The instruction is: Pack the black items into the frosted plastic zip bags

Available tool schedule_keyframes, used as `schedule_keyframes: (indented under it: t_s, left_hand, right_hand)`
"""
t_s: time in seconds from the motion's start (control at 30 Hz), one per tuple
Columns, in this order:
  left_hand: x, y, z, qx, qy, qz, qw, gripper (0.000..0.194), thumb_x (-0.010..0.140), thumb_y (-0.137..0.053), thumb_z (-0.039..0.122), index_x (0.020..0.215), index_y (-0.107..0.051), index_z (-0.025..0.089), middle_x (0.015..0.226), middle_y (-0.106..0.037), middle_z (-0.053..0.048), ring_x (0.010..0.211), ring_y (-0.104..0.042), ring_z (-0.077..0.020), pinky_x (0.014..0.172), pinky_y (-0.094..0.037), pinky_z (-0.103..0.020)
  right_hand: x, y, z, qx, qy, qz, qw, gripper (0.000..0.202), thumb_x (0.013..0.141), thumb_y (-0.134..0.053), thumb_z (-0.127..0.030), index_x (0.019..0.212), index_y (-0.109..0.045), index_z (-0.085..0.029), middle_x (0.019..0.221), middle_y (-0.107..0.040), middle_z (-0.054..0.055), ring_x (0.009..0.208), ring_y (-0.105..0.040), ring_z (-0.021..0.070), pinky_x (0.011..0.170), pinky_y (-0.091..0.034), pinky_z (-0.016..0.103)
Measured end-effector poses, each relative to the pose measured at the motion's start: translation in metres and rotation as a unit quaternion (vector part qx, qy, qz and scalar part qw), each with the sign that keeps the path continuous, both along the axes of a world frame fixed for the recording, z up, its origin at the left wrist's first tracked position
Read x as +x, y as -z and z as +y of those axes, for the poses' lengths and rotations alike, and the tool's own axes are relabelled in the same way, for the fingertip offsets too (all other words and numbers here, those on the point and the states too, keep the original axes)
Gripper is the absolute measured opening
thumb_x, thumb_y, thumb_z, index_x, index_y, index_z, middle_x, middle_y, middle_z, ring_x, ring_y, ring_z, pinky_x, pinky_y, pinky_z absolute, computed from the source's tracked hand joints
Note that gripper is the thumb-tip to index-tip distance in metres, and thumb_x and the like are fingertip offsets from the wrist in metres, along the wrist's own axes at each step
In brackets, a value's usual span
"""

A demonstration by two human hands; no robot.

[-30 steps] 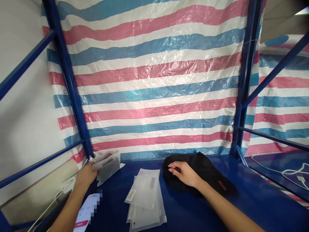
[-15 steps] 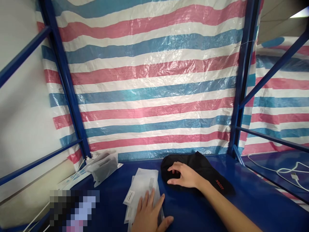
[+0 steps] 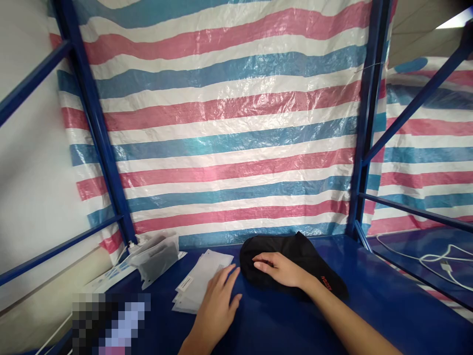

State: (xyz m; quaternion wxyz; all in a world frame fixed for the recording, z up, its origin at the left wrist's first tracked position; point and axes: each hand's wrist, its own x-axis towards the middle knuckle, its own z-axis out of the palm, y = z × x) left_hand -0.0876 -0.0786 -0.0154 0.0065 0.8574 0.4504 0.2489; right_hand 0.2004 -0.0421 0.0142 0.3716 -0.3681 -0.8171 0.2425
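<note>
Black cloth item (image 3: 299, 246) — limp, matt, rounded at its left end; bears red lettering (image 3: 325, 283), not surely legible. Right hand (image 3: 279, 270) lies over it, fingers curled; whether they pinch cloth, cannot tell. Left of the item: frosted plastic sleeves (image 3: 203, 271), flat, overlapping; white label (image 3: 185, 284) too small to read. Left hand (image 3: 218, 301) overlaps their right edge — fingers slightly spread.

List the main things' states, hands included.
Frosted pouches: flat, overlapping, partly covered
Left hand: fingers spread, over the pouches
Black cloth item: lying limp, creased
Right hand: fingers bent, over the black item
Frosted bag: propped up, bulging
White cable: loosely looped, plug free
Striped sheet: hung, wrinkled
</note>
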Motion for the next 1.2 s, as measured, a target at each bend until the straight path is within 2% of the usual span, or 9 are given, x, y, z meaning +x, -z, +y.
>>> schedule_keyframes:
  t_s: [0.17,0.33,0.5,0.63,0.77,0.87,0.97,1.07,1.2]
  left_hand:
    - [0.052,-0.022,0.017,0.030,0.154,0.027,0.987,0.054,0.099,-0.068,0.019,0.150,-0.063,0.035,0.151,-0.066,-0.004,0.142,-0.058,-0.0301,0.119,-0.048,-0.049]
    - [0.063,-0.032,0.039,0.045,0.230,0.087,0.968,0.024,0.105,-0.066,0.023,0.126,-0.075,0.028,0.117,-0.079,-0.004,0.108,-0.074,-0.0246,0.098,-0.054,-0.043]
    - [0.064,-0.040,0.048,0.071,0.193,0.062,0.977,0.022,0.109,-0.056,0.020,0.122,-0.073,0.023,0.111,-0.078,-0.006,0.099,-0.073,-0.0247,0.093,-0.054,-0.041]
    - [0.070,-0.072,0.053,0.083,0.158,-0.003,0.984,0.026,0.112,-0.050,0.025,0.128,-0.071,0.023,0.117,-0.077,-0.007,0.104,-0.073,-0.0260,0.094,-0.056,-0.040]
    - [0.069,-0.135,0.038,0.093,0.159,-0.091,0.979,0.029,0.113,-0.048,0.032,0.131,-0.071,0.026,0.123,-0.077,-0.007,0.111,-0.072,-0.0254,0.099,-0.057,-0.038]
    - [0.060,-0.186,0.016,0.066,0.160,-0.148,0.974,0.029,0.111,-0.054,0.040,0.130,-0.073,0.027,0.127,-0.078,-0.006,0.117,-0.073,-0.0257,0.103,-0.056,-0.037]
    - [0.049,-0.220,0.009,-0.012,0.178,-0.168,0.970,0.032,0.108,-0.058,0.047,0.124,-0.076,0.025,0.126,-0.080,-0.006,0.115,-0.075,-0.0266,0.101,-0.058,-0.036]
    - [0.041,-0.221,0.029,-0.114,0.182,-0.134,0.968,0.033,0.103,-0.062,0.048,0.117,-0.078,0.023,0.122,-0.081,-0.007,0.112,-0.076,-0.0279,0.099,-0.058,-0.037]
    - [0.034,-0.175,0.074,-0.208,0.133,-0.073,0.966,0.031,0.094,-0.069,0.044,0.112,-0.079,0.020,0.118,-0.083,-0.009,0.110,-0.077,-0.0296,0.096,-0.058,-0.037]
  right_hand:
    - [0.039,-0.011,-0.018,-0.027,0.054,-0.003,0.998,0.040,0.104,-0.063,-0.056,0.128,-0.077,-0.027,0.120,-0.081,0.008,0.104,-0.076,0.0288,0.092,-0.061,0.041]
    - [0.094,0.031,-0.066,-0.032,0.154,-0.126,0.980,0.049,0.083,-0.087,-0.051,0.128,-0.081,-0.031,0.126,-0.076,0.012,0.116,-0.073,0.0356,0.099,-0.061,0.044]
    - [0.135,0.058,-0.096,0.018,0.194,-0.170,0.966,0.044,0.094,-0.072,-0.042,0.138,-0.075,-0.039,0.141,-0.071,0.012,0.131,-0.068,0.0339,0.110,-0.058,0.043]
    - [0.160,0.025,-0.096,0.044,0.220,-0.105,0.969,0.034,0.103,-0.057,-0.040,0.124,-0.082,-0.034,0.122,-0.080,0.012,0.110,-0.077,0.0328,0.099,-0.062,0.043]
    - [0.177,-0.044,-0.113,0.069,0.293,0.049,0.952,0.046,0.091,-0.073,-0.066,0.114,-0.083,-0.027,0.114,-0.083,0.013,0.103,-0.078,0.0367,0.093,-0.064,0.045]
    - [0.177,-0.097,-0.133,0.049,0.322,0.157,0.932,0.054,0.082,-0.084,-0.067,0.118,-0.079,-0.026,0.111,-0.083,0.010,0.102,-0.078,0.0341,0.085,-0.065,0.038]
    - [0.168,-0.131,-0.133,0.018,0.312,0.206,0.927,0.055,0.078,-0.088,-0.066,0.113,-0.079,-0.024,0.106,-0.082,0.010,0.099,-0.077,0.0318,0.081,-0.063,0.034]
    - [0.157,-0.130,-0.108,-0.037,0.257,0.205,0.944,0.056,0.078,-0.087,-0.069,0.106,-0.077,-0.022,0.101,-0.081,0.009,0.095,-0.075,0.0315,0.078,-0.062,0.036]
    - [0.146,-0.084,-0.062,-0.124,0.176,0.160,0.963,0.061,0.074,-0.087,-0.075,0.095,-0.075,-0.019,0.094,-0.079,0.008,0.092,-0.074,0.0299,0.080,-0.059,0.037]
